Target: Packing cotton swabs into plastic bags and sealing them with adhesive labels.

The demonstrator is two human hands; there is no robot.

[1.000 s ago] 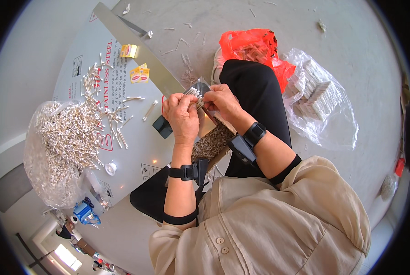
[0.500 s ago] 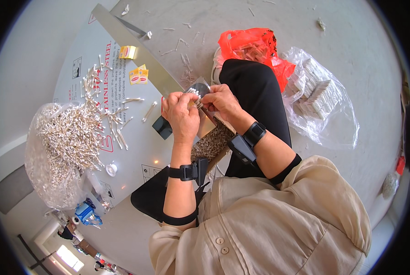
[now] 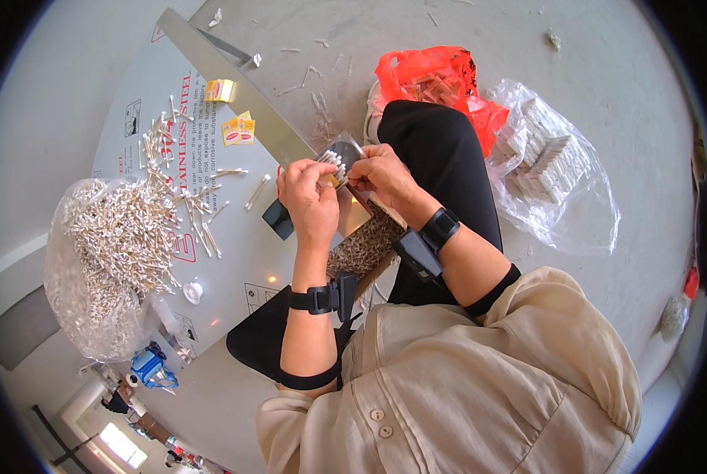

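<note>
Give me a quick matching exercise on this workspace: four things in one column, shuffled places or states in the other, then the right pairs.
Things
1. Small bunch of swabs
2. Red bag
3. Large swab heap
4. Yellow cards

Places and states
A. Overlapping, flat on the table
B. Between the left hand and the right hand
C. On the floor, next to the clear bag of white bundles
D. On the table, partly inside clear plastic

Pairs: 1-B, 2-C, 3-D, 4-A
</note>
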